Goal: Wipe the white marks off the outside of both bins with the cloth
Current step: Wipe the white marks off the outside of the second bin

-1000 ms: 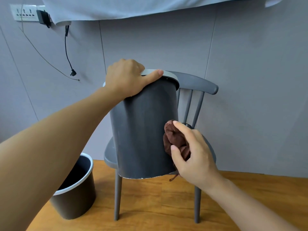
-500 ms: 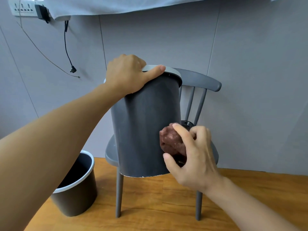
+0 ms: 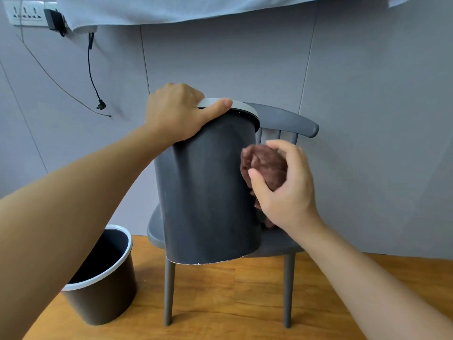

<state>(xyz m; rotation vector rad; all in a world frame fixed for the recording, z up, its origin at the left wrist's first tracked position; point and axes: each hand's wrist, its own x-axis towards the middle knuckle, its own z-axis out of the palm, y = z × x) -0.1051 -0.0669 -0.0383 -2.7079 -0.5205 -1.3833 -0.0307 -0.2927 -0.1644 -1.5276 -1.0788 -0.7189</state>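
Grey wall panels [image 3: 367,119] back a wooden floor [image 3: 245,303], with a power strip [image 3: 24,13] and a dangling black cable [image 3: 92,69] at upper left under a pale sheet [image 3: 196,8]. On the seat of a grey chair [image 3: 286,121] stands the tall grey bin [image 3: 208,192], tilted, a few white specks along its bottom edge. The left hand [image 3: 179,111] grips its pale rim, thumb laid along the front. The right hand [image 3: 289,190] clutches a bunched brown cloth [image 3: 264,165] pressed against the bin's right side. A second bin [image 3: 103,278], white-rimmed and open, sits on the floor left of the chair.
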